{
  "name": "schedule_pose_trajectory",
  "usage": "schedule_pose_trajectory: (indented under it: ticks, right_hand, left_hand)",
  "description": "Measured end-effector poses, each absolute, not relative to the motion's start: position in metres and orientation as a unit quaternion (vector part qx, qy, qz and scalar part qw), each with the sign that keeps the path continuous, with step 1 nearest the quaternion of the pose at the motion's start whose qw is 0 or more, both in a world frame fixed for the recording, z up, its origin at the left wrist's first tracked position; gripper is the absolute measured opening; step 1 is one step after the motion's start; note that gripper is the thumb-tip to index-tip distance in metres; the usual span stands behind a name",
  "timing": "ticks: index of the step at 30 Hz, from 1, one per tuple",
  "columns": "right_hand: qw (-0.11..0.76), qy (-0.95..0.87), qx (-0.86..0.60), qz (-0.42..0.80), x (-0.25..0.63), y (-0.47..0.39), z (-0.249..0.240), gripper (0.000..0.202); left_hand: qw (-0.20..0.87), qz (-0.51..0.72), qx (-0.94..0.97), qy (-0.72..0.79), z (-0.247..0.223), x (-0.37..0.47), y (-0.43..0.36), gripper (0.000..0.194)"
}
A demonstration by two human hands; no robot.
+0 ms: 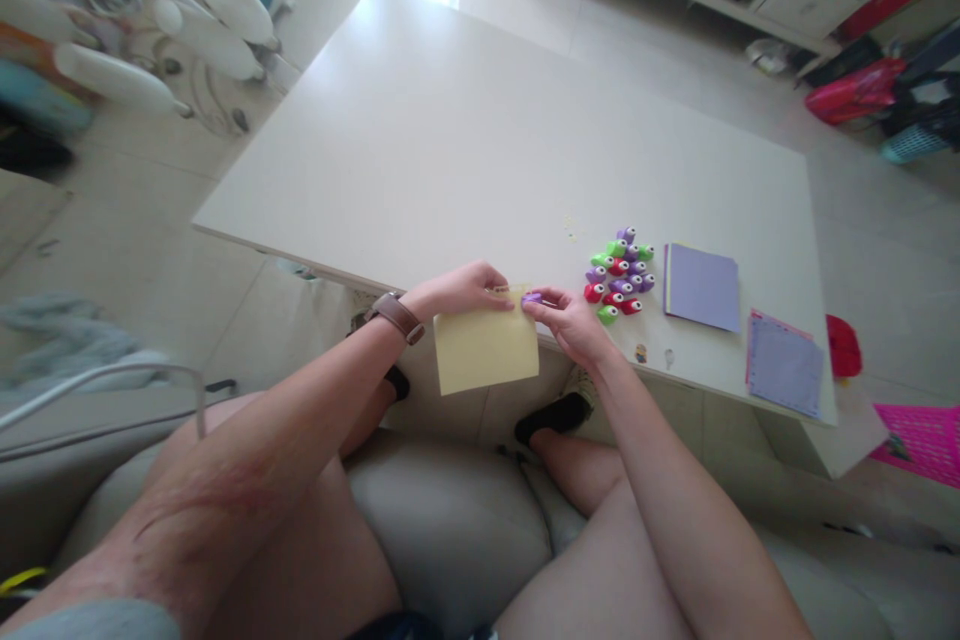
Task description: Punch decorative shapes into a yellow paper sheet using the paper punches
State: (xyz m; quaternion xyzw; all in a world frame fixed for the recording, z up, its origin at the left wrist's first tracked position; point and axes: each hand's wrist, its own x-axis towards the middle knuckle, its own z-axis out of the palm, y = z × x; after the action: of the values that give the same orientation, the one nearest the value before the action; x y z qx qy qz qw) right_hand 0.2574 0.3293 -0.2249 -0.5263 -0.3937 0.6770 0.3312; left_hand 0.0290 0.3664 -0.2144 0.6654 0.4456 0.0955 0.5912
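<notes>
A pale yellow sheet of paper (487, 350) hangs over the table's near edge, its upper edge in my left hand (474, 287), which is closed on it with the thumb on top. At the sheet's upper right corner is a small purple craft punch (532, 298). My right hand (566, 318) pinches that punch between thumb and fingers; whether the paper lies inside its slot cannot be made out. Right of this hand, several purple, green and red craft punches (619, 278) with white round tops stand in a cluster. Tiny yellow paper bits (570, 228) lie beyond my hands.
On the white table (465, 130), a stack of purple paper (702, 287) lies right of the punches. Farther right is a stack of punched purple sheets (785, 363). Two small items, one a yellow figure (641, 353), lie near the front edge. A pink basket (922, 440) stands beyond the table.
</notes>
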Motion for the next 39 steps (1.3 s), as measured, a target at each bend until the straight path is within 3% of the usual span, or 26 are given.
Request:
schedule_pose_trajectory:
  ticks: [39]
  right_hand:
    - [0.338, -0.446, -0.557, 0.613, 0.250, 0.329, -0.238, 0.041]
  left_hand:
    - [0.563, 0.074, 0.682, 0.460, -0.217, 0.033, 0.365, 0.033]
